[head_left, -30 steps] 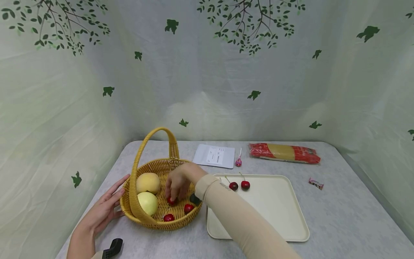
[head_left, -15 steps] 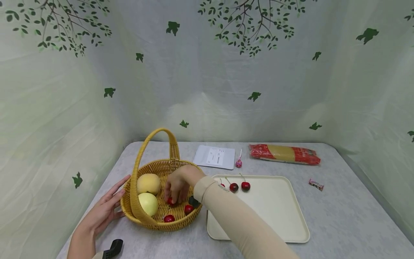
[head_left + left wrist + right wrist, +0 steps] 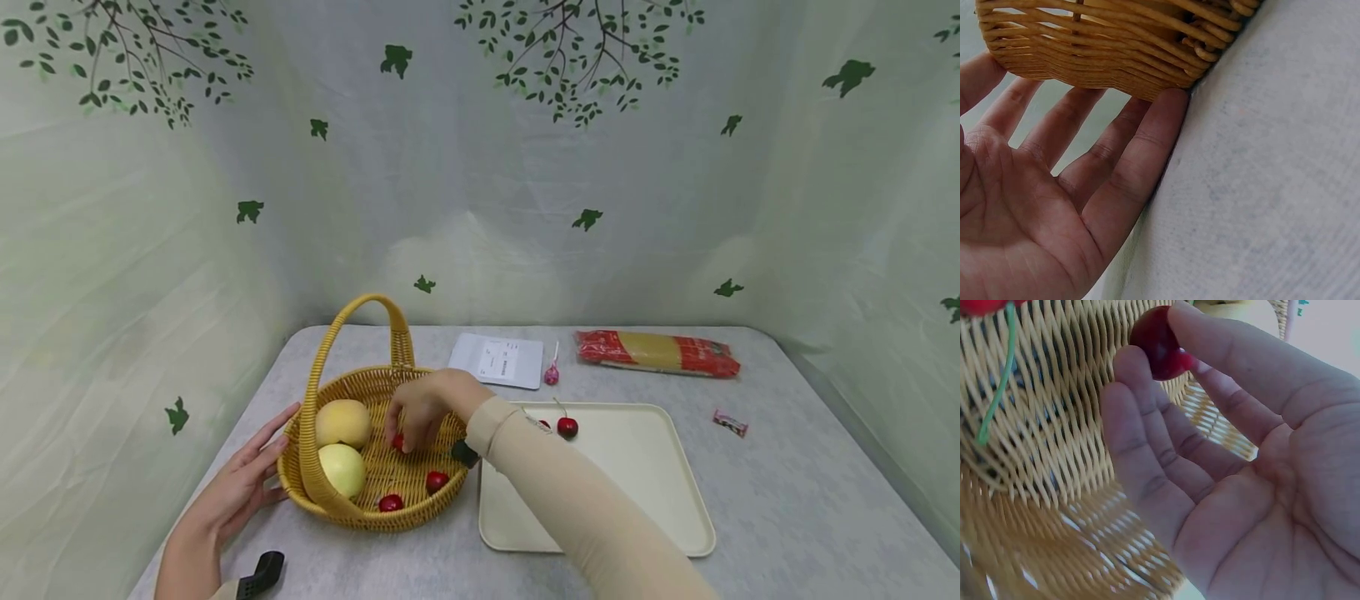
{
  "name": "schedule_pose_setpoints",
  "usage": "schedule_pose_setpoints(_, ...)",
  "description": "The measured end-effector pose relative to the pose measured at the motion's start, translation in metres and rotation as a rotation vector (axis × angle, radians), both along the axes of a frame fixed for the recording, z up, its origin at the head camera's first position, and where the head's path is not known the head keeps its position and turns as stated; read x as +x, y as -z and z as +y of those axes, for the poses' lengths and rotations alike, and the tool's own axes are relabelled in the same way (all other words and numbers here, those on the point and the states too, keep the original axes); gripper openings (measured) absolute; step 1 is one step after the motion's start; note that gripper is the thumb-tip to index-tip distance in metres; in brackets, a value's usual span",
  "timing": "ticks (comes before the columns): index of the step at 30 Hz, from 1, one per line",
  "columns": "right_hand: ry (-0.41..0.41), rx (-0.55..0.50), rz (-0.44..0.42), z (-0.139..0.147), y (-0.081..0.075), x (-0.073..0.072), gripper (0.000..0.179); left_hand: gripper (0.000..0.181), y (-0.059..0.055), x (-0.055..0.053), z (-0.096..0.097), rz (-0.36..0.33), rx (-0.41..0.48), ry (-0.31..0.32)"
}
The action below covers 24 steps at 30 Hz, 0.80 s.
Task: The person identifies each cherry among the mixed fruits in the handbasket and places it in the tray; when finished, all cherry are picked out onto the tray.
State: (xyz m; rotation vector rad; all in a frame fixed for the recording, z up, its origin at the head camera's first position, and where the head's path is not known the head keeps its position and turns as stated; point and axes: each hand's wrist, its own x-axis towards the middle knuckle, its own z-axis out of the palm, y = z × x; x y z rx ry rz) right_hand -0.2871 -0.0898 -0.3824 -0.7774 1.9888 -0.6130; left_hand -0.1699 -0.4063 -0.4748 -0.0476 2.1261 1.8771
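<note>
Wicker basket (image 3: 375, 492) sits lower left of centre in the head view; the right hand (image 3: 427, 408) hovers inside it, pinching a cherry (image 3: 398, 442); two more cherries and two pale fruits lie within; the left hand (image 3: 240, 487) rests flat against the basket's left wall; a tray (image 3: 637, 492) lies to the right. Left wrist view: straight fingers (image 3: 1147, 144) touch the weave at top. Right wrist view: thumb and fingers grip the cherry at upper centre.

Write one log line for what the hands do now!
right hand: pinches cherry | left hand: flat against basket
</note>
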Motion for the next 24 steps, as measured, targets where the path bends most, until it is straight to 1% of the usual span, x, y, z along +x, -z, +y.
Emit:
schedule_pose_setpoints(3,-0.003,-0.035,0.049,0.006,-0.002,-0.002,0.019,0.06,0.0,0.0,0.0,-0.006,0.0,-0.001)
schedule_pose_setpoints(6,-0.026,-0.066,0.117,0.013,-0.005,-0.003,0.016,0.06,0.0,0.001,0.001,-0.008,-0.001,-0.003)
schedule_pose_setpoints(8,-0.038,-0.088,0.154,0.019,-0.008,-0.004,0.018,0.06,0.001,0.001,0.001,-0.005,0.0,-0.004)
schedule_pose_setpoints(13,-0.052,-0.156,0.189,0.037,-0.016,-0.007,0.027,0.06,0.001,0.001,0.0,0.006,0.001,-0.002)
schedule_pose_setpoints(17,-0.07,-0.194,0.228,0.052,-0.019,-0.011,0.025,0.06,0.0,0.001,0.0,0.009,0.001,0.001)
schedule_pose_setpoints(20,-0.058,-0.209,0.265,0.066,-0.021,-0.014,0.022,0.06,0.0,0.001,0.0,0.007,-0.003,0.0)
schedule_pose_setpoints(24,-0.03,-0.223,0.313,0.086,-0.023,-0.015,0.027,0.06,0.0,0.001,-0.001,0.005,-0.003,-0.003)
